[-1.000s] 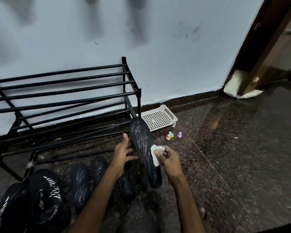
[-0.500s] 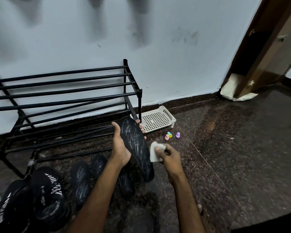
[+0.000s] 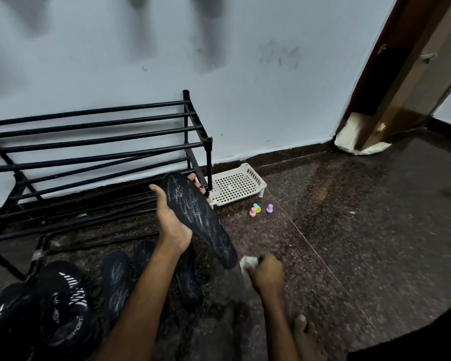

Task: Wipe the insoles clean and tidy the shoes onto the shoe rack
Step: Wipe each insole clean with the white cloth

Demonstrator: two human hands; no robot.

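Head view: in front of the shoe rack, the left hand clasps a thin, probably light, floppy insole across its broad forefoot, while the right hand pinches a wipe beside its heel.

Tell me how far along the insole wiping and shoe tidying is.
Early; nothing looks finished. In hand: the left hand holds a black insole streaked white, the right hand grips a white wipe near its lower end. Left: more streaked black insoles lie on the floor, and the black striped shoes sit before the black metal rack, not on it.
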